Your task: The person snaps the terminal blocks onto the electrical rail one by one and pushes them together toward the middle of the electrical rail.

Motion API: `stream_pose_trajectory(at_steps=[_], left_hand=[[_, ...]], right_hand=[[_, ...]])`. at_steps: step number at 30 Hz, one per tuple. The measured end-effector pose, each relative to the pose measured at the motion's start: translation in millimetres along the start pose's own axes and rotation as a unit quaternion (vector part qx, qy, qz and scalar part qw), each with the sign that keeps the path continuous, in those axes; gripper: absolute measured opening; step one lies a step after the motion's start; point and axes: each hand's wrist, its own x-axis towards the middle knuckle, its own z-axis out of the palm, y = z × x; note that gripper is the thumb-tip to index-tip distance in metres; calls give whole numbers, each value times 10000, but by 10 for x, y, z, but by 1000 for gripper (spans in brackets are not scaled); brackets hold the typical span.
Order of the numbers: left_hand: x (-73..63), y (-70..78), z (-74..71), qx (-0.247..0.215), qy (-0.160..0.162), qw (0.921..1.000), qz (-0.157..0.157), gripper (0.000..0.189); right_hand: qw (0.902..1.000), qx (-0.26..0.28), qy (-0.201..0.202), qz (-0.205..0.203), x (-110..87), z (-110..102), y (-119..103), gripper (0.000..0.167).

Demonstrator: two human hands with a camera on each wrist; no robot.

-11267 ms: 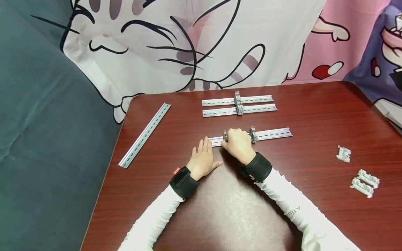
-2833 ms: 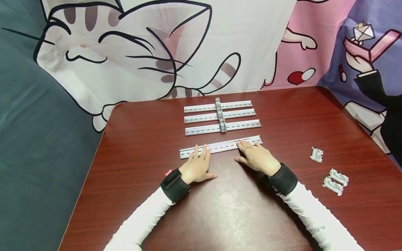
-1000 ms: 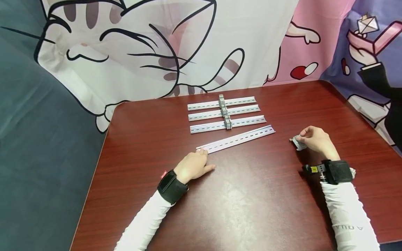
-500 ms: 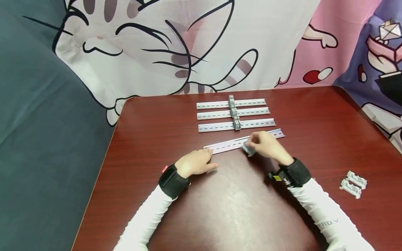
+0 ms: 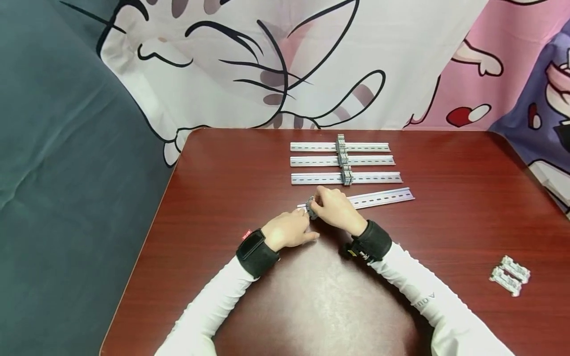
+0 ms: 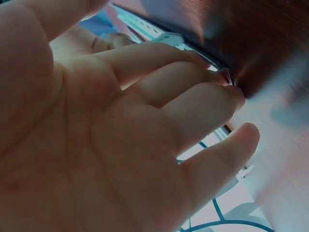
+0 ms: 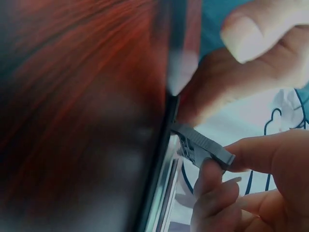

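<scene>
A slotted metal DIN rail [image 5: 383,198] lies slightly slanted in front of both hands. My right hand [image 5: 337,210] pinches a grey terminal block [image 5: 310,208] between thumb and fingers at the left part of this rail. In the right wrist view the block [image 7: 205,147] stands tilted against the rail's edge, held by the fingertips. My left hand [image 5: 287,230] rests its fingertips on the rail's left end, palm down. The left wrist view shows its fingers [image 6: 203,113] extended, with fingertips right at the rail. The right hand hides the rail's middle.
Behind, three parallel DIN rails [image 5: 374,178] lie on the brown table [image 5: 213,198], each carrying terminal blocks [image 5: 347,175] near its middle. Two loose terminal blocks [image 5: 505,282] lie at the right. A printed cloth [image 5: 401,64] hangs along the table's back edge.
A third rail with blocks has joined the back row, and the bare rail from the left now lies in front. My right hand took a terminal block from the right and carried it left onto it.
</scene>
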Motion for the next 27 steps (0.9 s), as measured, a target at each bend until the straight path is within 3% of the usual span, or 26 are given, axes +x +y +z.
stream_pose_trajectory(at_steps=[7,13,17,27], left_hand=[[3,27,-1,200,231,9995,67,44],[0,31,-11,118,213,9997,52,42],[-1,23,-13,42,178,9998,26,42],[-15,7,-18,-88,175,9998,4,40]], right_hand=[[9983,-574,85,-57,23,62,-51,22],[9926,-1147,-405,54,63,60,-75,32],[9888,-1298,-717,187,78,50,-105,34],[9847,-1434,-925,349,145,62,-133,34]])
